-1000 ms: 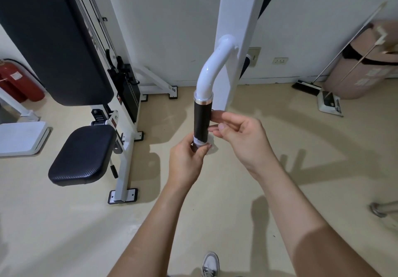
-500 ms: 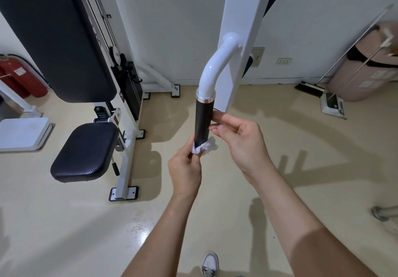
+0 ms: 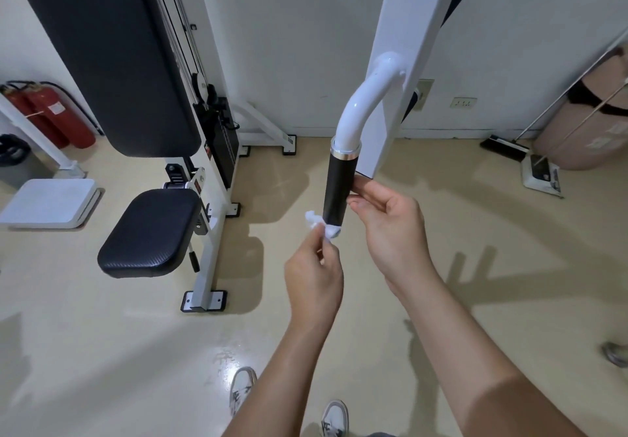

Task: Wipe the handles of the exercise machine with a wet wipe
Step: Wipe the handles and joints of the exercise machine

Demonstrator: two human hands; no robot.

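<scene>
A black grip handle [image 3: 339,188] hangs from a curved white tube [image 3: 365,103] on the machine's white arm [image 3: 411,46]. My left hand [image 3: 314,277] pinches a crumpled white wet wipe [image 3: 319,226] just below and left of the handle's lower end, touching its bottom edge. On the right side of the handle is my right hand [image 3: 390,229], its fingertips resting against the black grip.
The machine's black backrest [image 3: 112,56] and seat [image 3: 149,231] stand to the left on a white frame. Red fire extinguishers [image 3: 51,114] lean at the far left. A broom and dustpan [image 3: 537,165] lie at the right wall. My shoes [image 3: 243,389] are on the beige floor.
My left hand has slid off the bottom of the handle and pulled the wipe down and to the left. The right hand stays on the grip.
</scene>
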